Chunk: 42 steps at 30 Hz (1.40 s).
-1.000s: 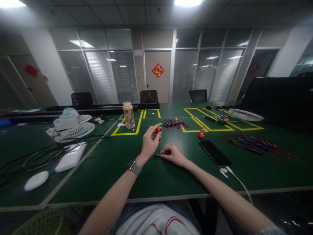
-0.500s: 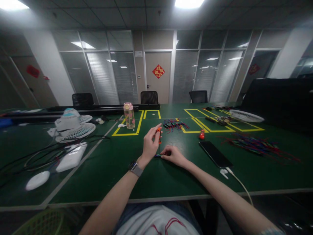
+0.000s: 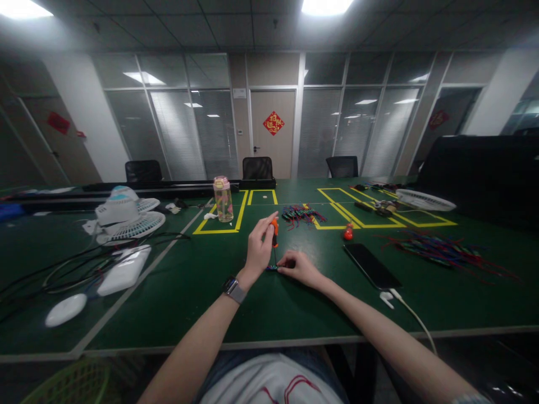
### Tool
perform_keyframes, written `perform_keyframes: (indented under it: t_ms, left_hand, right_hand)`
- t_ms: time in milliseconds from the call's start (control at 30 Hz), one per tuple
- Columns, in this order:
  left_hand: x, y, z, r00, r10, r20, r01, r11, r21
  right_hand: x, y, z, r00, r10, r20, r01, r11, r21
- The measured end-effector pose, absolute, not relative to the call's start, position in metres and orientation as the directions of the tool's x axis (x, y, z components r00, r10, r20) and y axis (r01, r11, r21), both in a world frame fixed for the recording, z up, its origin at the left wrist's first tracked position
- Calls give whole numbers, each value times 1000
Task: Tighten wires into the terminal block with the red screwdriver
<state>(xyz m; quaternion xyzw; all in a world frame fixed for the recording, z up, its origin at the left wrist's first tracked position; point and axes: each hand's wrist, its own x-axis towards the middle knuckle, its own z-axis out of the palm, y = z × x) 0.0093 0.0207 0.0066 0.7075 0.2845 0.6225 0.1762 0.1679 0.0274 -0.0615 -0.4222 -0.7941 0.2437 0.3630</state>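
My left hand (image 3: 260, 244) is on the orange and black handle of a screwdriver (image 3: 275, 232), its fingers fairly straight along the side and the thumb against it. The screwdriver stands upright, with its thin shaft pointing down. Under its tip lies a small green circuit board (image 3: 272, 268) on the table, partly hidden by the hands. With thumb and forefinger my right hand (image 3: 300, 267) pinches the board's right end, resting low on the table. Beyond the hands is a tangled pile of similar small boards with red and blue wires (image 3: 302, 213).
On the right are a phone (image 3: 371, 265) with a cable, an orange-red object (image 3: 347, 232) and another pile of wired boards (image 3: 442, 248). Leftward stand a pink-lidded bottle (image 3: 223, 200), white fans (image 3: 130, 219), a white power bank (image 3: 124, 270) and a white mouse-like object (image 3: 66, 310).
The fingers of my left hand have straightened and shifted slightly around the screwdriver handle, which shows more of its orange side. My right hand stays in place on the board.
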Motion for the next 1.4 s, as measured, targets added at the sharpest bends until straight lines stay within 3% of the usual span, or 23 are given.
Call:
perform_keyframes:
  t_ms: [133,400,567,767,1233,1400]
  left_hand:
    - [13,19,5,66,644,762,153,-761,630]
    - [13,13,8,-53,522,851,430,-757,492]
    - [12,14,6,70,532,844,366,-801,474]
    - [14,13,4,95,486,869,384,-823,419]
    - [15,11,-1,75,471,879,350,-837,419]
    - [17,10,-1,-23,426,904,452,-802,390]
  right_hand:
    - [167,27,-62,-373,851,370,499,520,-693]
    - [167,27,-61,-377,855,357,512,514,-689]
    - [168,28,-62,-381,846,372,508,528,-681]
    - [167,26,-60,-377,851,365,506,520,-688]
    - [167,26,-61,-374,851,369,495,519,-697]
    - [167,27,-62,-376,851,367,518,521,-678]
